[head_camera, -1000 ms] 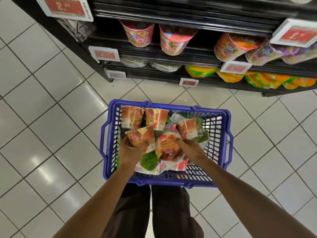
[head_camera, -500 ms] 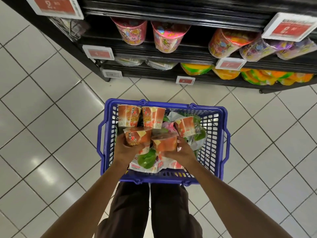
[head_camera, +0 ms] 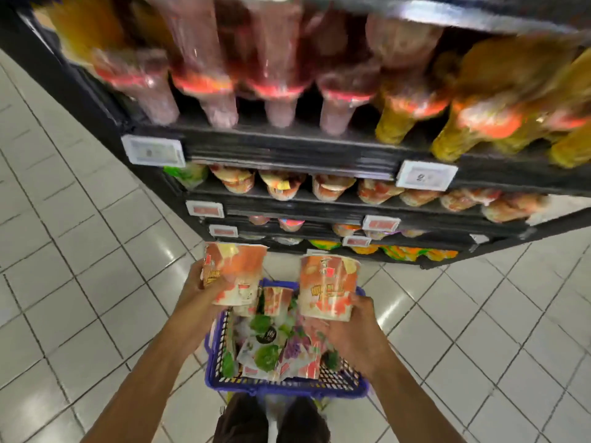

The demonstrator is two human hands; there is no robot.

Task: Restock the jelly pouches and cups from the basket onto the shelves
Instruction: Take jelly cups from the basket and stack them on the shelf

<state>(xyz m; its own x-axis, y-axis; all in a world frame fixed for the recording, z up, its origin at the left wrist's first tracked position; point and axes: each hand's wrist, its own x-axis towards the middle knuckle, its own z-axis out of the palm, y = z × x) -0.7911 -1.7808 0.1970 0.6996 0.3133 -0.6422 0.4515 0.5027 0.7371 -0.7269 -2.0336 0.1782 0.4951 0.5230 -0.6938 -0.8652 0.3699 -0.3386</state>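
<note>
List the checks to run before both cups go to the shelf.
1. Left hand grips left cup: ok.
2. Right hand grips right cup: ok.
3. Both cups clear of the basket: ok.
4. Shelf row of similar orange cups in view: ok, though blurred.
5. Free gap in that row: cannot tell.
6. Pouches waiting in the basket for later: ok.
</note>
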